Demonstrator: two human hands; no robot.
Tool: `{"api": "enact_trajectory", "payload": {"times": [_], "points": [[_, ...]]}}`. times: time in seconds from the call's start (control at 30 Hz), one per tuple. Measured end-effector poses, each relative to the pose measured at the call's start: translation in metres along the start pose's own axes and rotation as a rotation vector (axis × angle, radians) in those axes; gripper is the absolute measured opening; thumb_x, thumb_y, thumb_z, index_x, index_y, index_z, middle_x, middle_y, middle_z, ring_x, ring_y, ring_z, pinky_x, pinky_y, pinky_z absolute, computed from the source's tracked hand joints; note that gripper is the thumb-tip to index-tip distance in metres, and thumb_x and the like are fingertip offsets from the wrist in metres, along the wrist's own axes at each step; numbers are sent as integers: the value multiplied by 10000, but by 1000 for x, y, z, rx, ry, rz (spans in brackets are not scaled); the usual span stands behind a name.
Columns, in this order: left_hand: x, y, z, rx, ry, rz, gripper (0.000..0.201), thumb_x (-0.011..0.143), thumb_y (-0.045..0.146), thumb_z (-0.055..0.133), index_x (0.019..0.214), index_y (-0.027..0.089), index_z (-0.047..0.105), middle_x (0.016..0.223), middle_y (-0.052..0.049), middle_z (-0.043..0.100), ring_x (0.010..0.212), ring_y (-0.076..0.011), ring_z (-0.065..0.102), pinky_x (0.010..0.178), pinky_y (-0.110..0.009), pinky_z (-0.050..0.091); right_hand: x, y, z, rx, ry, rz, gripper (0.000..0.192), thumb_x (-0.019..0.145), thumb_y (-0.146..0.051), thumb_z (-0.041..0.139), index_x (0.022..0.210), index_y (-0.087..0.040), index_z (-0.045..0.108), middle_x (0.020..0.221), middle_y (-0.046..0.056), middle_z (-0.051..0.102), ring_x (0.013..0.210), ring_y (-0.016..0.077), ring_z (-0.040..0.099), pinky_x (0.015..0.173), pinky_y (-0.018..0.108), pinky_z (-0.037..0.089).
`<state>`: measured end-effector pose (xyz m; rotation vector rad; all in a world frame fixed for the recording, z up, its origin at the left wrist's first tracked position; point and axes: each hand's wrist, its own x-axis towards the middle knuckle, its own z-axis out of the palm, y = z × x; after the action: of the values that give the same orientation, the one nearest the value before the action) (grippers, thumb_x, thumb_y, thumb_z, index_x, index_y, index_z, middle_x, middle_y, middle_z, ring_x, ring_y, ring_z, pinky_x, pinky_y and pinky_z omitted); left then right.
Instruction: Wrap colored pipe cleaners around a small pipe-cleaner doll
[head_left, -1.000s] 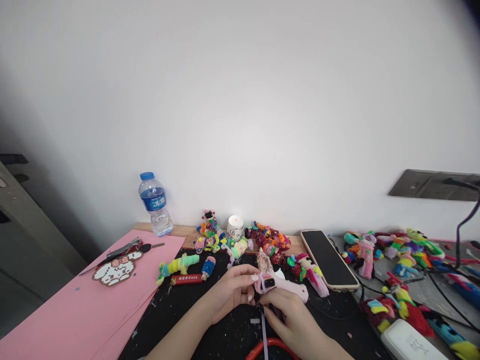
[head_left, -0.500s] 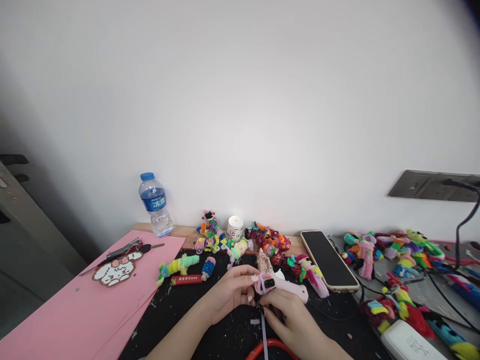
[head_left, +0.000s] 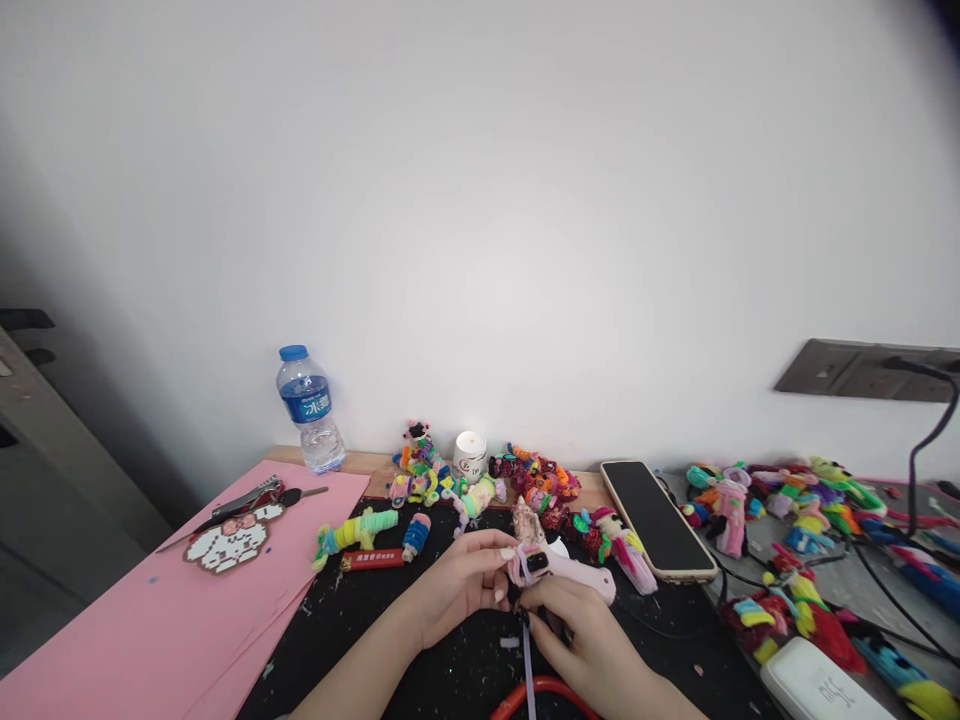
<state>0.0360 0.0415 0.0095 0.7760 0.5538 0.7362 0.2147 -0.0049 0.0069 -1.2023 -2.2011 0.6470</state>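
My left hand point(head_left: 454, 592) grips a small pink, lilac and black pipe-cleaner figure point(head_left: 529, 566) between thumb and fingers. Close against its lower side, my right hand point(head_left: 583, 632) has its fingers pinched together; what sits between them is hidden. A thin lilac strip point(head_left: 529, 668) runs down from the fingertips toward the bottom edge. Behind the right hand lies a pale pink handle-like piece point(head_left: 592, 577) with a hole at its end, partly covered. Under both hands is the black mat point(head_left: 465, 665), with a red curved handle point(head_left: 544, 688) at the bottom.
Several pipe-cleaner figures point(head_left: 628, 555) lie behind the hands, with more point(head_left: 806, 610) at right. A phone point(head_left: 660, 525), paper cup point(head_left: 470, 458), water bottle point(head_left: 309, 412), red packet point(head_left: 375, 559), pink paper point(head_left: 150, 630), pliers-like tool point(head_left: 244, 503) and white case point(head_left: 817, 685) surround the work.
The figure has turned very slightly in my left hand. My right hand has barely shifted, and everything else stays in place.
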Motion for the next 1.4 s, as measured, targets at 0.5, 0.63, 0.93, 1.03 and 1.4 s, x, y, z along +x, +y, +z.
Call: {"api": "enact_trajectory", "payload": {"times": [0.5,0.63,0.93,1.03,1.4], "points": [[0,-2,-2,-86,8,-12,158,752,167,623,903,121,625,829,-82,648,737,-144,602,710,-282,443,-3,0,1,-42,7,8,155,818,-118,456,846,-189,591,734,15,595,641,139,534,578,226,396],[1,-2,-3,-109,10,-5,154,759,159,601,906,117,621,824,-79,645,726,-140,603,699,-277,446,-3,-1,1,-47,8,10,160,819,-117,450,840,-186,593,725,16,595,635,139,535,576,226,396],[1,-2,-2,-46,3,18,189,752,182,647,929,136,602,821,-58,640,722,-125,596,722,-273,439,-2,0,1,-56,12,5,157,802,-106,459,837,-183,591,723,13,587,634,136,532,577,222,397],[1,-2,-2,-45,10,32,194,750,179,652,930,134,596,820,-58,642,724,-124,593,726,-275,438,-3,1,2,-52,29,-2,157,784,-89,462,827,-181,581,699,3,571,607,129,517,559,216,390],[2,0,-2,-105,107,88,236,729,197,676,940,146,583,830,-55,653,719,-130,608,745,-288,448,-4,9,6,-28,83,59,179,767,-79,472,874,-205,543,638,-39,499,548,112,470,521,211,362]]}}
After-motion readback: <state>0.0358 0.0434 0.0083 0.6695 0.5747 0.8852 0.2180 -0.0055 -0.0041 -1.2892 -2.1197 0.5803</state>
